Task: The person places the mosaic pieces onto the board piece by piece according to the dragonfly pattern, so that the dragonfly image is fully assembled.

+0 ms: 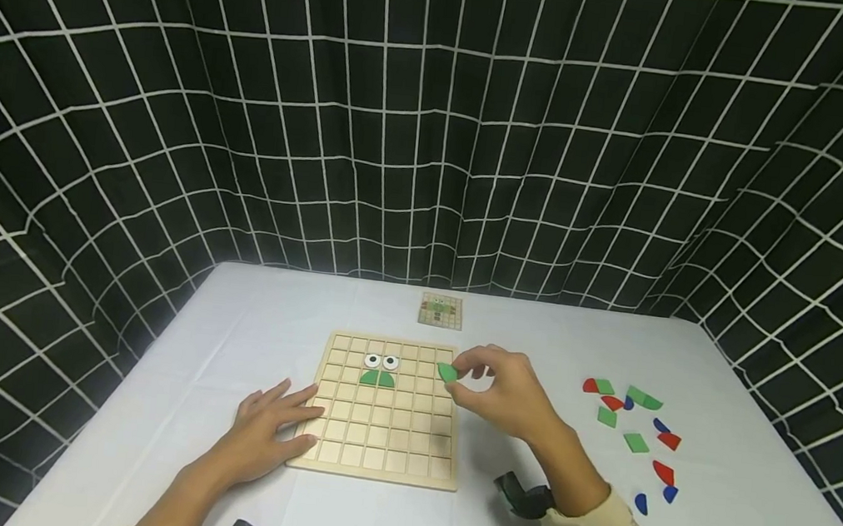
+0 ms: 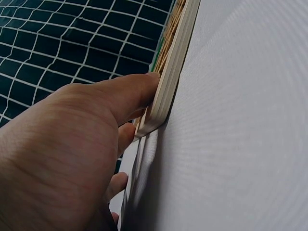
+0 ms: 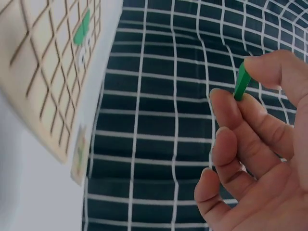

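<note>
One green piece (image 1: 447, 372) is being pinched by the right hand (image 1: 504, 391) between thumb and fingers; it is hovering clear of the wooden board (image 1: 380, 474), by the upper part of its right edge. The left hand (image 1: 264, 433) is spreading its fingers wide, holding no piece, and is resting thumb and fingertips on the board's left edge. On the board's upper half, two eye discs (image 1: 381, 361) are sitting side by side, with two green quarter-rounds (image 1: 377, 379) lying directly below them. One small picture card (image 1: 441, 311) is lying beyond the board's far edge. To the right of the board, well apart, thirteen loose pieces are lying scattered: five green (image 1: 636, 442), four red (image 1: 662, 472) and four blue (image 1: 641, 504). One white-covered table (image 1: 153, 407) is supporting the board. Behind the board, a black curtain (image 1: 402, 144) with white grid lines is hanging. Two black wrist devices (image 1: 521, 497) are showing nearer the person than the board.
</note>
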`<state>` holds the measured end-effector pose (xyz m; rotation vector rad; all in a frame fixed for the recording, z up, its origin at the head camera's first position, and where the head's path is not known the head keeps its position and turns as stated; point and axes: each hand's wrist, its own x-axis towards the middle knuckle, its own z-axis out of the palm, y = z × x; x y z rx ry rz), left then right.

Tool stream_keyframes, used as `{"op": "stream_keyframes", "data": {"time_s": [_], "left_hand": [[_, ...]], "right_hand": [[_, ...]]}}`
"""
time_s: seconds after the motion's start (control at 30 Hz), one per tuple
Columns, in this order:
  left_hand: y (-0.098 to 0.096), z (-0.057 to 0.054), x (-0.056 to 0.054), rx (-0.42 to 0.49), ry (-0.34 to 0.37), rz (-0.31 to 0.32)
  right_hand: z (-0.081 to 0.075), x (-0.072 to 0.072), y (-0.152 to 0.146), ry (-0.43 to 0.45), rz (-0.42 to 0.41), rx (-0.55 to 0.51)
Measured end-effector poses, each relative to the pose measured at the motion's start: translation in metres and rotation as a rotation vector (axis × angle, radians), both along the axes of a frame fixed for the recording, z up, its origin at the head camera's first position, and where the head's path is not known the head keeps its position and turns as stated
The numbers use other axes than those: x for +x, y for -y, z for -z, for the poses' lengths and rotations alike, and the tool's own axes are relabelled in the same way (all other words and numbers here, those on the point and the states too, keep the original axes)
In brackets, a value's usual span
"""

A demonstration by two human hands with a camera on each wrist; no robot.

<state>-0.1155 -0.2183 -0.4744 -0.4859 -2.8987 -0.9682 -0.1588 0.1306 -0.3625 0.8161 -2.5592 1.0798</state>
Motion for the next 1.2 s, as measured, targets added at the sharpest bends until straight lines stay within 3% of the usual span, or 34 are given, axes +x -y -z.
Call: {"op": "stream_keyframes", "data": {"time_s": [0.2, 0.5, 0.83, 1.2], "left_hand": [[0.0, -0.001, 0.001, 0.003, -0.018, 0.002], [-0.001, -0.001, 0.001, 0.001, -0.01, 0.002], [0.0, 0.001, 0.0, 0.001, -0.012, -0.006], [-0.001, 0.0, 0.0, -0.002, 0.014, 0.003]], "right_hand": [[0.01, -0.007, 0.027, 0.015, -0.041, -0.019], [0.025, -0.014, 0.055, 0.059, -0.014, -0.007], [0.042, -0.022, 0.084, 0.229, -0.019, 0.031], [0.066, -0.029, 0.098, 0.292, 0.002, 0.041]]}}
